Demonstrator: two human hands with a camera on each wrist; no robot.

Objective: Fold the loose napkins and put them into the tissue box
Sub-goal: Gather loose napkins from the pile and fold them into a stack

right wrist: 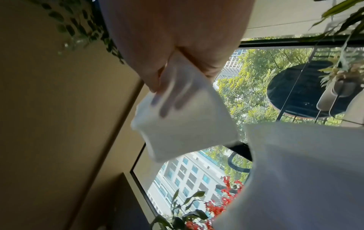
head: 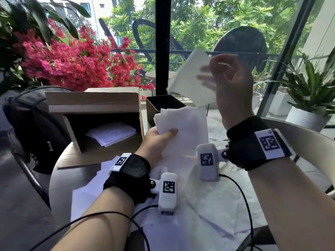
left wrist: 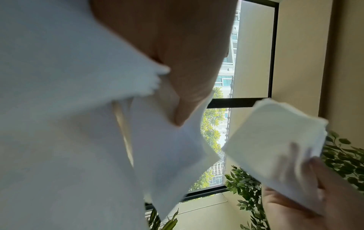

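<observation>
My right hand is raised above the table and pinches a small folded white napkin, seen also in the right wrist view and the left wrist view. Lower down, my left hand grips an upright stack of white napkins by its left edge, thumb on the front. That stack fills the left wrist view. Behind them a square dark tissue box stands open-topped. Loose white napkins cover the table beneath my wrists.
A cardboard box lies on its side at the left with white sheets inside. A black backpack sits on a chair at far left. Red flowers, a window frame and potted plants stand beyond the round table.
</observation>
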